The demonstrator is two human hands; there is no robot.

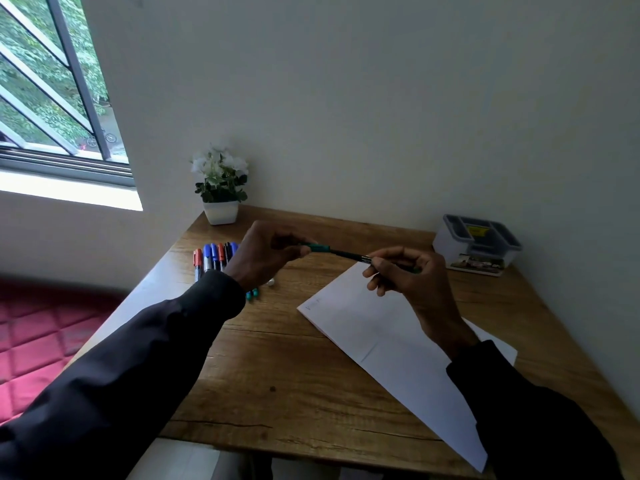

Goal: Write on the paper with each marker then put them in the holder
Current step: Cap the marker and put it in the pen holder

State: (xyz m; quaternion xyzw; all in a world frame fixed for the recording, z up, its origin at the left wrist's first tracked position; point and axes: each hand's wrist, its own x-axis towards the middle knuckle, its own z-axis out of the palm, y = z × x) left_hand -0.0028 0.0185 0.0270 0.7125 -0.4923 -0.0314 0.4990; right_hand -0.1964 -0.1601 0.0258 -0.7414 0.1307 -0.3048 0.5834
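Green marker (346, 253): left hand (266, 252) pinches cap end; right hand (412, 278) grips barrel.

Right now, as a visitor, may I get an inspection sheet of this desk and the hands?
Surface: wooden desk, cracked grain, against a wall.
Job's things: white paper lying flat, faint marks near its left corner; green marker held above the desk; row of markers lying at far left; grey holder at far right.
Clutter: potted white flowers; small white object beside the markers.
Grippers: left hand pinches the marker's cap end; right hand grips its barrel.
Cables: nothing seen.
Surroundings: window at left, red quilted padding below it.
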